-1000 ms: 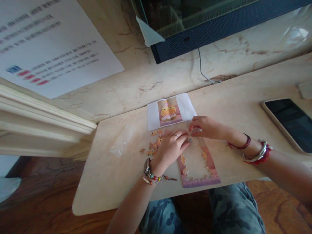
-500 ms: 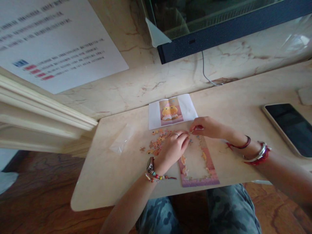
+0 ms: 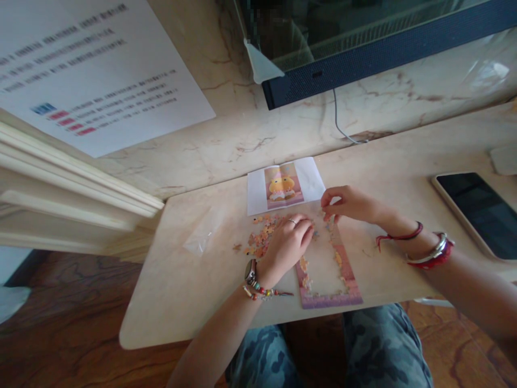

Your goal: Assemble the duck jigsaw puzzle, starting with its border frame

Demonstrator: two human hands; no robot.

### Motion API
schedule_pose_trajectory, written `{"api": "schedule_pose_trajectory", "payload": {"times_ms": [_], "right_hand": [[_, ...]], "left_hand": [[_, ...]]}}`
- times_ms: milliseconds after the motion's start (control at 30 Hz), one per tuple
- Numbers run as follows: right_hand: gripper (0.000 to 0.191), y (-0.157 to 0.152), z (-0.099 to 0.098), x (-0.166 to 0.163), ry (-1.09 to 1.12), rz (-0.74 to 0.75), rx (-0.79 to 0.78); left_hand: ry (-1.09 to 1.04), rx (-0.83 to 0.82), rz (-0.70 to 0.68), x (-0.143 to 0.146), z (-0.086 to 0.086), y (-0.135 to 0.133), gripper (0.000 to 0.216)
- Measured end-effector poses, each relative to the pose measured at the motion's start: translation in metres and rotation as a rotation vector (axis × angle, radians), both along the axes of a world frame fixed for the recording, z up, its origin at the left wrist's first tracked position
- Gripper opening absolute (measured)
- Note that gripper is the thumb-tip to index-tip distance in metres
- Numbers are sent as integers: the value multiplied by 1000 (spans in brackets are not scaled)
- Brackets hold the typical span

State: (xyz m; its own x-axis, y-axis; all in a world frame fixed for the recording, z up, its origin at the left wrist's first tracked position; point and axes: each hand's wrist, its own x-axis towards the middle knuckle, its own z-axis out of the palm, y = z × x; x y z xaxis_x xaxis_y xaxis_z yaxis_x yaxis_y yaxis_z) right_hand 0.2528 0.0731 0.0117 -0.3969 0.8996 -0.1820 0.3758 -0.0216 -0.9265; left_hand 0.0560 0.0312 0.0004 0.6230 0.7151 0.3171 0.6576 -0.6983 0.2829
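Note:
A jigsaw puzzle border (image 3: 331, 300) lies partly joined on the table, with pink and purple edge pieces around a bare middle. My left hand (image 3: 288, 240) rests over its upper left part, fingers curled and pressed together; whatever they hold is hidden. At the upper right end of the border, my right hand (image 3: 341, 205) pinches a small puzzle piece (image 3: 324, 214) low over the table; its detail is too small to read. Loose puzzle pieces (image 3: 262, 237) lie in a heap left of my left hand, partly covered by it.
Behind the puzzle lies a creased sheet (image 3: 285, 186) with a printed yellow character. A clear plastic bag (image 3: 202, 237) is at the left, a phone (image 3: 480, 213) at the right. A dark screen (image 3: 355, 37) hangs above the table (image 3: 161, 302), and a cable (image 3: 337, 118) runs down the wall.
My right hand has moved slightly right, away from my left fingertips, to the border's upper right end. My left hand has stayed nearly in place.

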Motion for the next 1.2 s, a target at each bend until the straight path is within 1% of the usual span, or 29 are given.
{"api": "schedule_pose_trajectory", "payload": {"times_ms": [67, 233, 300, 433, 600, 833, 1033, 1133, 1200], "right_hand": [[5, -1, 1, 1, -68, 22, 27], [9, -3, -1, -3, -314, 56, 231], [10, -4, -2, -5, -388, 63, 283], [14, -4, -3, -7, -487, 67, 302], [15, -2, -5, -6, -543, 103, 326], [14, -2, -9, -8, -564, 109, 410], [13, -1, -1, 10, -611, 216, 456], [10, -1, -1, 13, -637, 262, 465], [8, -1, -2, 12, -643, 261, 466]], "left_hand": [[16, -3, -14, 0, 0, 0, 16], [28, -8, -14, -1, -1, 1, 17], [25, -9, -18, -1, -1, 1, 17], [25, -5, -15, 0, 2, 0, 17], [66, -14, 2, 1, 3, 0, 16], [83, -1, -25, 1, 2, -1, 21], [113, 21, -17, 3, 4, -4, 20], [138, 11, -16, 4, 5, -4, 21], [156, 5, -20, 4, 5, -5, 22]]}}
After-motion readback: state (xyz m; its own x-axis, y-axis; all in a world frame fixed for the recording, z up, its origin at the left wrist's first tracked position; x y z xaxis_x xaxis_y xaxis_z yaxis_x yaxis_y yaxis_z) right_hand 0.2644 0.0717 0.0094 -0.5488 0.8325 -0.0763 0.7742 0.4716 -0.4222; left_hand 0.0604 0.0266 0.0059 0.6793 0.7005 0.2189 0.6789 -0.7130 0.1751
